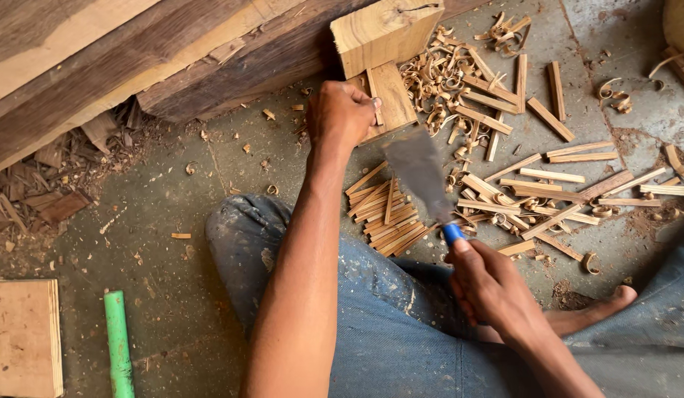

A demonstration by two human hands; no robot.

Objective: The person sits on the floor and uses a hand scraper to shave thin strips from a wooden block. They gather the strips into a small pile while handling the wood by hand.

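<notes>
1. Wood in a short, flat piece [391, 99] is held upright against a thick pale block [382, 29] by the left hand [340, 114], whose fingers are closed around its left edge.
2. A broad metal blade [419, 171] with a blue handle [452, 234] is gripped by the right hand [489, 287], closed tight on the handle; the blade's tip is seen just below the held piece.
3. A neat stack of thin split sticks [386, 217] is laid beside the blade, near the person's denim-clad knee [246, 228].
4. Loose sticks [556, 195] and curled shavings [434, 81] are scattered across the concrete floor to the right.
5. Heavy timber beams [135, 66] are stacked at the upper left.
6. A green pipe [118, 343] and a flat board [25, 335] are found at the lower left, well apart from both hands.
</notes>
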